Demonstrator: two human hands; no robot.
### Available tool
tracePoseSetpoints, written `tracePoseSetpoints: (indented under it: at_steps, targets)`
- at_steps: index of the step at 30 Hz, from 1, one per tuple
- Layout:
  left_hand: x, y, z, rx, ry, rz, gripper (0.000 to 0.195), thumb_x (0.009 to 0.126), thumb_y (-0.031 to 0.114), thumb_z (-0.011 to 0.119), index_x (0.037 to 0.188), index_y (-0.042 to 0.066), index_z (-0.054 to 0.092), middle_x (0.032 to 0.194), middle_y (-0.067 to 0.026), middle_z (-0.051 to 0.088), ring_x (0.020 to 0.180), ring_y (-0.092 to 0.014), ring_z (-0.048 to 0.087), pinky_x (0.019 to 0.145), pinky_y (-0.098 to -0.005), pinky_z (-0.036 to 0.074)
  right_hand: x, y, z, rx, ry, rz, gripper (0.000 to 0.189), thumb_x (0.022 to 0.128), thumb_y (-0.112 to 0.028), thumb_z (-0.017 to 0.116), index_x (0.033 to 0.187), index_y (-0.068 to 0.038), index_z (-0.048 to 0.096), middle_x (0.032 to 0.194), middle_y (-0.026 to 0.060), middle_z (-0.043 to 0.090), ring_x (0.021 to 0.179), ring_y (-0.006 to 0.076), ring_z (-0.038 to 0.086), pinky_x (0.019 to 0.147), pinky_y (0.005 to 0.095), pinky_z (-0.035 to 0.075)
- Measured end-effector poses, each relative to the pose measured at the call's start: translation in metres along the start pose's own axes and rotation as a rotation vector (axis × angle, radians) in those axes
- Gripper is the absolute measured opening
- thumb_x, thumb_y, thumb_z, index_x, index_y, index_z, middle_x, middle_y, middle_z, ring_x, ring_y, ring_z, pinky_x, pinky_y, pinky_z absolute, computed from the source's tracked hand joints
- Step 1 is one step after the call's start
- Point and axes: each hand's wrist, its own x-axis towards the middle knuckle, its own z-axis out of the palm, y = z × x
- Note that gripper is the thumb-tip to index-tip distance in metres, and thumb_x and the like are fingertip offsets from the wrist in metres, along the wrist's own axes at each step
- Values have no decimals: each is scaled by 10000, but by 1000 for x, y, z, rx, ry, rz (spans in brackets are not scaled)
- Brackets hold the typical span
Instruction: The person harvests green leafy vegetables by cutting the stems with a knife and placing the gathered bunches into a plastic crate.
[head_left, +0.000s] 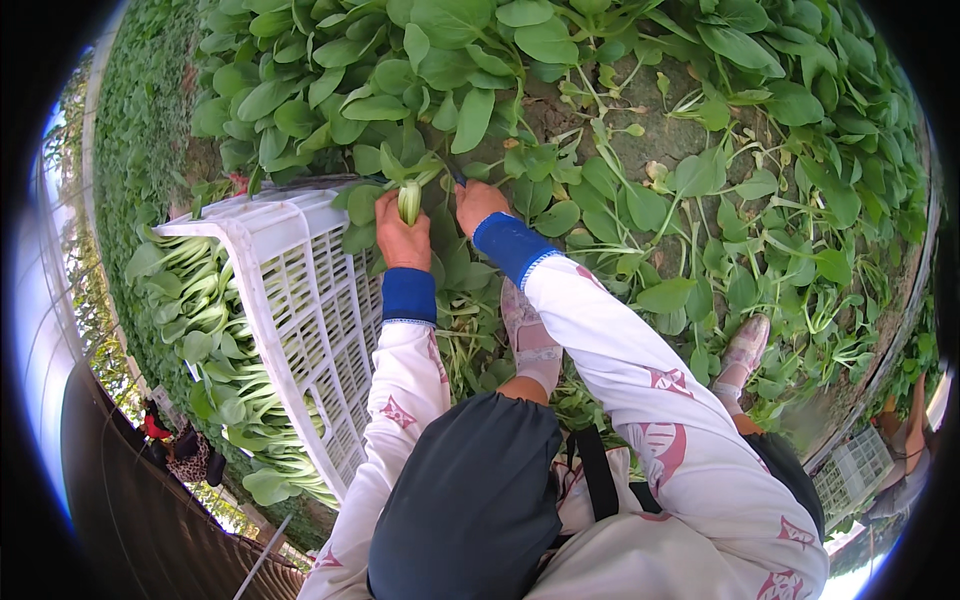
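Observation:
My left hand (405, 236) grips a head of bok choy, its pale cut-looking stem base (409, 202) pointing up from the fist and green leaves showing around the fingers. Close beside it, my right hand (480, 206) is closed around a small tool with a dark, narrow end (455, 171), which looks like a knife; most of it is hidden by the fingers and leaves. Just left of my left hand stands a white plastic crate (307, 300), tipped on its side. Heads of bok choy (217, 300) fill it, stems and leaves showing at its open side.
Dense growing bok choy (450, 45) stands ahead. Loose leaves and trimmed plants (675, 195) lie on bare soil to the right, around my shoes (742, 345). At the far right are another crate (851, 465) and a person (911, 457). A dark sheet (150, 510) hangs at lower left.

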Motion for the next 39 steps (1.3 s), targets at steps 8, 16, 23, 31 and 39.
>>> tracePoseSetpoints:
  at_steps: [8,16,23,31,39]
  targets:
    - [-25,22,-26,-411,-46,-165,155,767,-53,634,921,-45,624,1012,-99,573,918,-221,609,828,-307,477,-1,36,-27,526,-333,-10,462,931,-424,480,985,12,625,715,141,615,505,227,564,494,358,454]
    - [-68,100,-45,-686,-289,-106,229,841,-58,598,1066,-43,557,1046,-107,615,942,-161,613,865,-277,473,-91,11,-126,1179,-206,83,331,863,-353,667,800,-60,526,543,-10,468,394,53,348,359,232,239]
    - [-81,174,-32,-917,-481,-109,148,815,-84,582,956,-41,597,1044,-89,571,903,-177,623,811,-279,491,-145,36,-250,-112,165,-228,287,829,-302,642,766,-23,611,615,108,585,572,247,582,585,368,462]
    - [-71,274,-14,-1044,-977,-246,196,825,-13,605,1017,-51,589,970,-154,661,915,-212,648,845,-317,506,-209,104,-334,298,295,-91,332,882,-394,607,966,-78,663,606,9,526,486,88,471,451,259,371]
    - [-63,313,25,-829,-1041,-175,227,831,-2,603,1047,-63,574,1128,-174,601,895,-212,654,837,-305,509,-196,144,-325,770,330,-54,328,833,-380,695,875,-65,614,585,-35,483,493,44,411,437,215,297]
